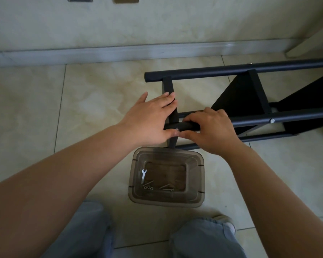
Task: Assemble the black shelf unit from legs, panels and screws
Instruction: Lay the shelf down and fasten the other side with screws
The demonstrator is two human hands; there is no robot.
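Black leg [185, 126] is being gripped by the right hand [211, 130]; a panel [171, 101] is being pressed by the flat, spread left hand [149, 120].

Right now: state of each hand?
Left hand: open, fingers straight, resting on the end panel.
Right hand: curled round the near leg tube.

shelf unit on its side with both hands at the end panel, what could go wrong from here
1. The screw at the near leg sits between the thumbs; it may go in crooked if the end panel shifts under the left hand.
2. The right hand grips the leg alone; a slip could misalign it.
3. The plastic bin holding the wrench and spare screws sits right below and could get knocked.
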